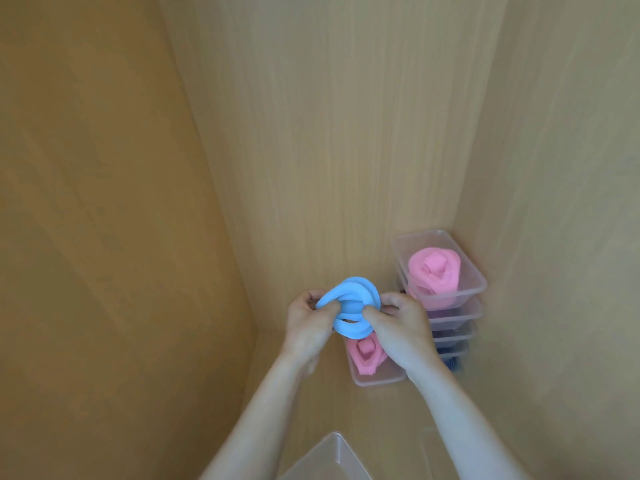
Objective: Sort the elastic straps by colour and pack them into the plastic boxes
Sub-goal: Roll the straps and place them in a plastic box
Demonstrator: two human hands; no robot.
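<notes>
1. Wood-grain light-brown panels (311, 133) fill the view: back wall, side walls and the surface below.
2. Stack of clear rectangular plastic boxes (460, 317) sits in the right corner against the walls. Lower boxes show blurred purple and blue contents.
3. Top clear plastic box of the stack (479, 278) has no lid and holds one rolled pink elastic strap (433, 270).
4. Separate clear plastic box (377, 377) sits on the surface just left of the stack, partly hidden under the hands. A second rolled pink strap (365, 355) lies inside it.
5. Translucent plastic container corner (332, 455) shows at the bottom edge, between the forearms.
6. Left hand (308, 327): fingers curled, thumb and fingers pinching the left side of the blue strap.
7. Right hand (401, 330): fingers curled, pinching the right side of the same strap.
8. Light-blue elastic strap coiled in loops (360, 289) is held up between both hands, above the separate box, not in any box.
</notes>
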